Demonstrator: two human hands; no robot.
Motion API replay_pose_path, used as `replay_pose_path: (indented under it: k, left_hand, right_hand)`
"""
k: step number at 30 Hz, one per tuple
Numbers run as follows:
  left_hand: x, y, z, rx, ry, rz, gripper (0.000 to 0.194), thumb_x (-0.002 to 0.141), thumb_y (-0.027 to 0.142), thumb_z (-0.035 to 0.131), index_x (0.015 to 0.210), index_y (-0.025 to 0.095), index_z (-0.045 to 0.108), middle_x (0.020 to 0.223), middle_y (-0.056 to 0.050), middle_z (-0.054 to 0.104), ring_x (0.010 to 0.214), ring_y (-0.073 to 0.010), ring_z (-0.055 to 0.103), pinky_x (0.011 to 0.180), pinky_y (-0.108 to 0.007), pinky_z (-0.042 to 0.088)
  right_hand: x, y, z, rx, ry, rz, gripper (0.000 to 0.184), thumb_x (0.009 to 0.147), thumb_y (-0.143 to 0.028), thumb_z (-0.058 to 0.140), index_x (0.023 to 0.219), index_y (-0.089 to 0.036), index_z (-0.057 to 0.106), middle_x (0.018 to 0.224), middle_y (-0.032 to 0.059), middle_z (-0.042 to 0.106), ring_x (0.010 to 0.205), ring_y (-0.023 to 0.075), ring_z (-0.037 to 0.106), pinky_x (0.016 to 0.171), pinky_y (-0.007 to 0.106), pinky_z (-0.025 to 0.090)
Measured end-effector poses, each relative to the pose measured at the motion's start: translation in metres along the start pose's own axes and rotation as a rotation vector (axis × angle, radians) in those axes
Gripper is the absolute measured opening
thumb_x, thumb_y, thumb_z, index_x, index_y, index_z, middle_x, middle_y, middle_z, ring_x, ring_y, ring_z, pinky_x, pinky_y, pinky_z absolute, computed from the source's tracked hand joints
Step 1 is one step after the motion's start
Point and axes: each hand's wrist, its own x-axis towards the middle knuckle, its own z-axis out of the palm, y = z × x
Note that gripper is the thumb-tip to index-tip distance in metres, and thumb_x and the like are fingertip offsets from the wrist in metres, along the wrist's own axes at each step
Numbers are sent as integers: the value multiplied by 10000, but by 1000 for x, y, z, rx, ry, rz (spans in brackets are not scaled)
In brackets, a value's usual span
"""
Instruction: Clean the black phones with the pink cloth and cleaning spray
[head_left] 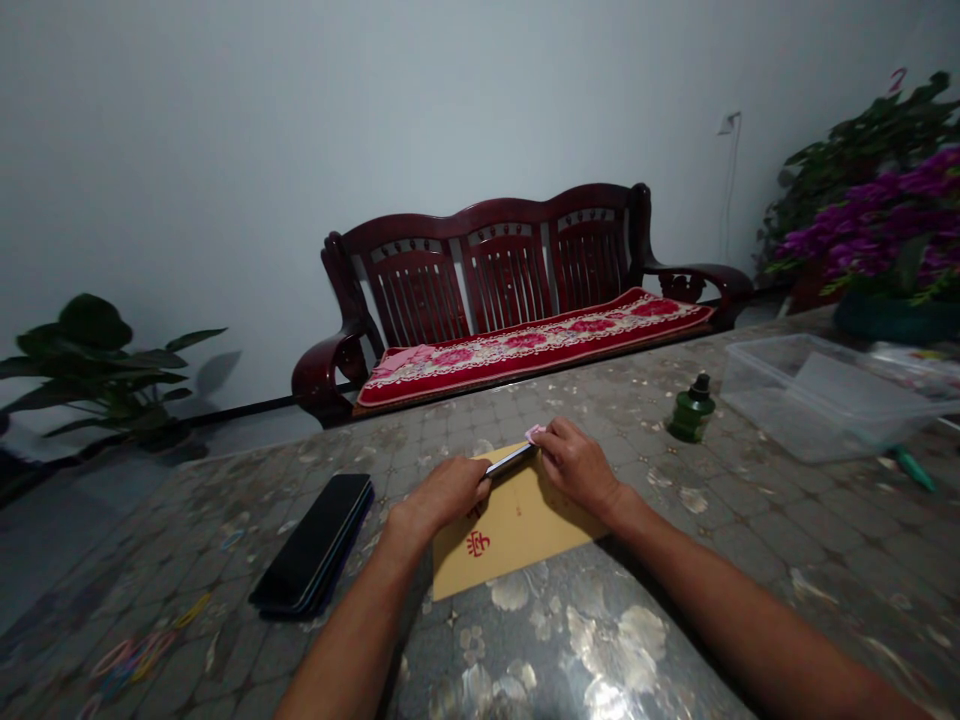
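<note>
My left hand [448,492] grips the near-left end of a slim dark phone [511,461], tilted so that mostly its light edge shows. At the phone's other end, my right hand [576,464] is closed on a small pink cloth [534,434], pressed against the phone. Both hands are just above a yellow-brown paper sheet or envelope [525,535] with red characters, which lies flat on the table. To the left of my left forearm rests a stack of dark phones [315,540]. My fingertips are partly hidden behind the phone and cloth.
The patterned table [570,640] carries coloured rubber bands [139,655] at left. At right stand a green bottle [691,410] and a clear plastic box [810,410], with purple flowers [885,220] beyond. A wooden bench [502,270] stands behind the table.
</note>
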Motion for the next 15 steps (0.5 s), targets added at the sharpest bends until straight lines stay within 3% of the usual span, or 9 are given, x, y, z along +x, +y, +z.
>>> replay_pose_path:
  k: [4, 10, 15]
  left_hand:
    - [3, -1, -1, -6, -27, -3, 199, 872, 181, 513, 918, 200, 706, 831, -77, 748, 743, -220, 694, 637, -250, 431]
    - [3, 2, -1, -32, -44, -20, 191, 861, 176, 508, 865, 194, 698, 758, -63, 735, 690, -207, 682, 633, -249, 437]
    - [2, 3, -2, -28, -34, -17, 196, 864, 173, 505, 891, 198, 698, 801, -68, 747, 716, -212, 687, 641, -254, 438]
  right_hand:
    - [-2, 6, 1, -16, 41, 4, 308, 884, -57, 542, 1120, -185, 693, 967, 85, 643, 858, 194, 609, 749, 269, 494]
    - [-3, -10, 3, -18, -43, -101, 338, 878, -64, 566, 1173, -186, 674, 1057, 102, 659, 945, 213, 612, 807, 282, 499]
    - [-1, 7, 0, 7, 1, 23, 309, 902, -81, 549, 1142, -185, 713, 996, 94, 650, 891, 202, 619, 778, 271, 488]
